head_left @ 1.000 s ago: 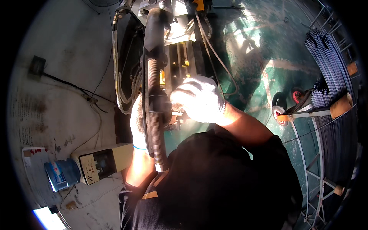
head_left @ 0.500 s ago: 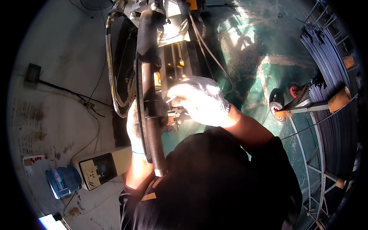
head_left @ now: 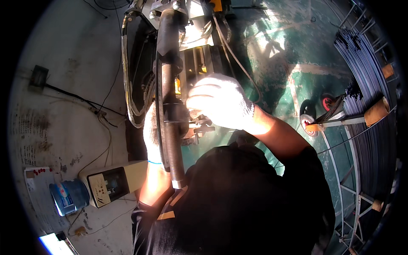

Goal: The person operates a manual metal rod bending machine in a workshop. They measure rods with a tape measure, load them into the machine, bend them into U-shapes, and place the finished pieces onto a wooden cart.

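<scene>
A long threaded rod (head_left: 173, 146) on a machine runs toward me, with a dark collar (head_left: 175, 114) around it. My right hand (head_left: 219, 102), in a white knitted glove, is just right of the collar. Its fingers are curled in, and whatever they hold is hidden. My left hand (head_left: 150, 131), gloved too, is at the left side of the rod, beside a long dark bar (head_left: 160, 127). The rod and bar hide its fingers. Below my right hand a small metal clamp-like part (head_left: 199, 130) sticks out of the machine.
Hoses (head_left: 126, 76) hang along the machine's left side. A cream dispenser (head_left: 108, 187) with a blue water bottle (head_left: 70, 197) stands at the left. To the right, a metal rack (head_left: 357, 170) carries many thin dark rods (head_left: 361, 63), near a small wheel (head_left: 308, 123).
My right hand has moved slightly up, and its fingers have curled in closer to the collar. My left hand stays beside the rod. The whole view has shifted a little.
</scene>
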Available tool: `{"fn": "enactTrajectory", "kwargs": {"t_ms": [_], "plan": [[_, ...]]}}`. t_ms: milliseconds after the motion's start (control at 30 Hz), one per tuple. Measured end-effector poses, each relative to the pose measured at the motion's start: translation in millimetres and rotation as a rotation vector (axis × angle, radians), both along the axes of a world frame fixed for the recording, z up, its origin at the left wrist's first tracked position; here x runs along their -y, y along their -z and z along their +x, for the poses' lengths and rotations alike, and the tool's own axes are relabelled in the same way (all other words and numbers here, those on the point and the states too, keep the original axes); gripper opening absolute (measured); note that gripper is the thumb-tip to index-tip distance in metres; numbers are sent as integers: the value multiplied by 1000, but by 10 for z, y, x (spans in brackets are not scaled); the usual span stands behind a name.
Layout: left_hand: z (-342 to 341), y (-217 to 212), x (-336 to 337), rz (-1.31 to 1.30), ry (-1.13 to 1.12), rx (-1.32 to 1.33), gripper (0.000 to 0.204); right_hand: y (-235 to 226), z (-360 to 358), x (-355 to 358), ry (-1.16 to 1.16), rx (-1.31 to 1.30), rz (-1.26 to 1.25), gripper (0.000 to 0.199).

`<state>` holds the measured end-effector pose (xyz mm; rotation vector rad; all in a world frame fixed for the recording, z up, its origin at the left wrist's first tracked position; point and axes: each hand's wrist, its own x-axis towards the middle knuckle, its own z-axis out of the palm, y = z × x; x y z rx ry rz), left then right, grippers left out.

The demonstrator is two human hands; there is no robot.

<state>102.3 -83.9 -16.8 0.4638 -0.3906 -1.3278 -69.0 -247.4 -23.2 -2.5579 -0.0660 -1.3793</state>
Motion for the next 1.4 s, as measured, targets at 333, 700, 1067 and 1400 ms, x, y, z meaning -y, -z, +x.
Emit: {"fn": "enactTrajectory", "kwargs": {"t_ms": [333,700,1067,1400], "plan": [[-133,-123,30,291,-219,49,34,-211,-45,-100,35,-160,-11,16],[44,41,44,169,-612,1895,30,146,-40,-179,-24,71,403,22],[-24,151,76,211,-269,211,46,590,-75,-257,328,173,387,26],[36,85,248,261,-117,114,57,436,-116,-504,478,-8,682,26]]}}
